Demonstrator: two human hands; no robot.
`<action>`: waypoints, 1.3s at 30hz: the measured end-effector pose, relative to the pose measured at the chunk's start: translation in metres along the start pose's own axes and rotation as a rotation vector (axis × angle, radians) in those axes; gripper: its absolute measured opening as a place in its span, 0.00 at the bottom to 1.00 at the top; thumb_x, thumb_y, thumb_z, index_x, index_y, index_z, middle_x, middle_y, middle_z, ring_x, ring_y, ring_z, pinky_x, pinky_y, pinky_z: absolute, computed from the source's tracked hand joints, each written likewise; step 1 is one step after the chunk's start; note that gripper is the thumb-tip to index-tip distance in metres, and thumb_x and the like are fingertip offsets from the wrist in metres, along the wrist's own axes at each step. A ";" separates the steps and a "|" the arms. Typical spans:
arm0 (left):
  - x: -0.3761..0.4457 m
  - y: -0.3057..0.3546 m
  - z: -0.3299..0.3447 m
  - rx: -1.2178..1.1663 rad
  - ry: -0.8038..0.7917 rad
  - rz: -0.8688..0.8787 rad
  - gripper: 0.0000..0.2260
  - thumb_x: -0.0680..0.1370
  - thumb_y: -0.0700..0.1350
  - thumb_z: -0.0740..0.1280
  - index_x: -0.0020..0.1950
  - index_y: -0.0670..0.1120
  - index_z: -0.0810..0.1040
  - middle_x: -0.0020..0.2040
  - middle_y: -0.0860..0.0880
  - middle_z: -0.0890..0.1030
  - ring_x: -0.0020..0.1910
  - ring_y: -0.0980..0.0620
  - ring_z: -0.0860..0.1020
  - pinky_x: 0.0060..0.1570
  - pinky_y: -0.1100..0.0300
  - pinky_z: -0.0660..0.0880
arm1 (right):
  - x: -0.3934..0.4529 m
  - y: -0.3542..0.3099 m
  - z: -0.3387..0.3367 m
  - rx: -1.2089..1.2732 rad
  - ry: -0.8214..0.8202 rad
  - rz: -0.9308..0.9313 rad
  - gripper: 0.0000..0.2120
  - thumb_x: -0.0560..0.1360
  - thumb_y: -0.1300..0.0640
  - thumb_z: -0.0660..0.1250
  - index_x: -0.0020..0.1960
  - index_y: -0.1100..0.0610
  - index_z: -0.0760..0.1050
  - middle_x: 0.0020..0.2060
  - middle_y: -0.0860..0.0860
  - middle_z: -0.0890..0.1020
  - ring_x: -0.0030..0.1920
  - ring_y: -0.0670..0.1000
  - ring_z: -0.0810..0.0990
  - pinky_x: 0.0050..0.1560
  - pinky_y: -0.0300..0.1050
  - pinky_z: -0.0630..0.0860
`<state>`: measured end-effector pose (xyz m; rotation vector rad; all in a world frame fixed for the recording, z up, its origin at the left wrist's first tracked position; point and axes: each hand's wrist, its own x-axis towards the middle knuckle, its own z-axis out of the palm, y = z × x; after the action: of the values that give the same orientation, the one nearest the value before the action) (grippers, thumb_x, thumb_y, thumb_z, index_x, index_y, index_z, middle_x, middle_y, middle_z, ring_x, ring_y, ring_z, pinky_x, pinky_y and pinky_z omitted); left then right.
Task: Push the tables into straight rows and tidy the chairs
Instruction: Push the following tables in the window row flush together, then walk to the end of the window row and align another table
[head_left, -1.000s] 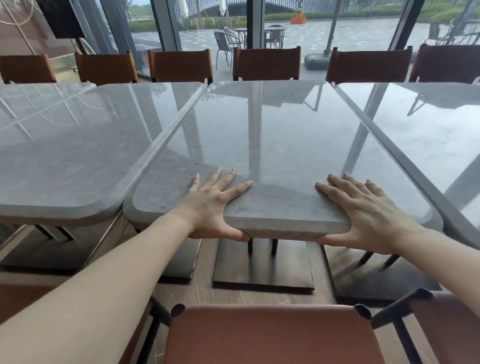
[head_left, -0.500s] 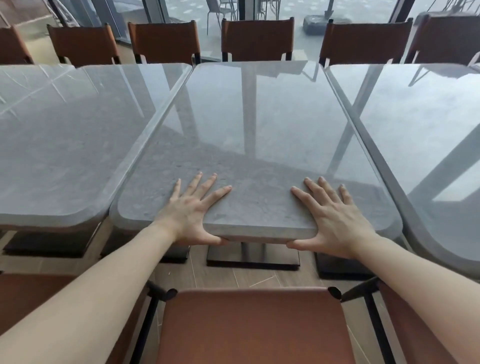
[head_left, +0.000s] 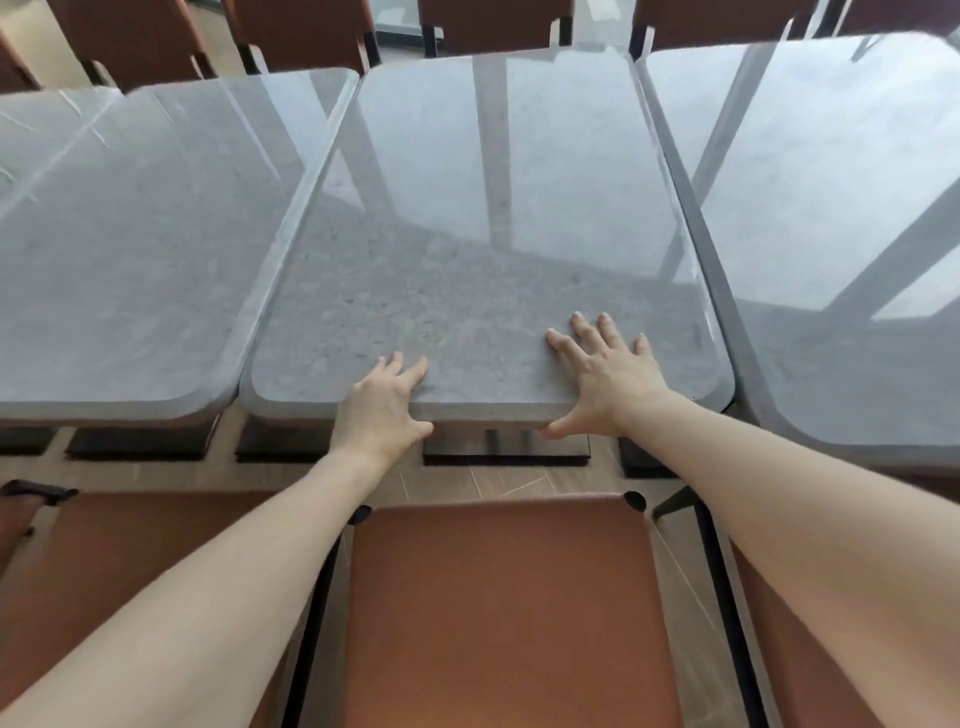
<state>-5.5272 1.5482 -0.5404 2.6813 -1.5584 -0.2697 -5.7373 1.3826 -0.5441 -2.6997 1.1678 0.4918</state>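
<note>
No words, labels, brand marks, numbers or signs can be read anywhere in the view. The grey stone top of the middle bench carries only its speckled grain and pale window reflections (no print or sticker shows on it). The brown chair seat in front is plain leather, without a tag or stamp.

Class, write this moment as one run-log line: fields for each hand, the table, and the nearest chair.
left hand: grips middle table near edge | right hand: grips same edge | near chair: not tucked in
</note>
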 end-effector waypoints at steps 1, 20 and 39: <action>-0.013 0.004 0.000 -0.132 0.065 -0.056 0.27 0.74 0.50 0.76 0.73 0.51 0.75 0.73 0.47 0.75 0.72 0.47 0.73 0.67 0.51 0.72 | -0.001 -0.005 -0.004 0.009 -0.008 0.031 0.60 0.62 0.28 0.73 0.81 0.43 0.40 0.81 0.50 0.42 0.81 0.59 0.41 0.76 0.67 0.55; -0.240 0.068 -0.240 -1.248 0.360 0.011 0.06 0.76 0.38 0.73 0.49 0.48 0.84 0.47 0.52 0.87 0.50 0.55 0.85 0.52 0.67 0.77 | -0.295 -0.072 -0.125 1.463 0.431 0.018 0.17 0.77 0.63 0.71 0.61 0.46 0.79 0.57 0.38 0.83 0.57 0.38 0.82 0.55 0.39 0.77; -0.408 0.067 -0.282 -1.258 0.010 0.646 0.24 0.74 0.57 0.68 0.69 0.56 0.73 0.69 0.62 0.77 0.68 0.58 0.76 0.65 0.53 0.73 | -0.541 -0.163 -0.168 1.412 0.835 0.061 0.19 0.77 0.56 0.69 0.66 0.44 0.75 0.64 0.41 0.80 0.65 0.44 0.79 0.64 0.46 0.77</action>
<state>-5.7362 1.8495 -0.2002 1.1868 -1.3948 -0.8255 -5.9254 1.8154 -0.1910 -1.5072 1.0375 -1.1437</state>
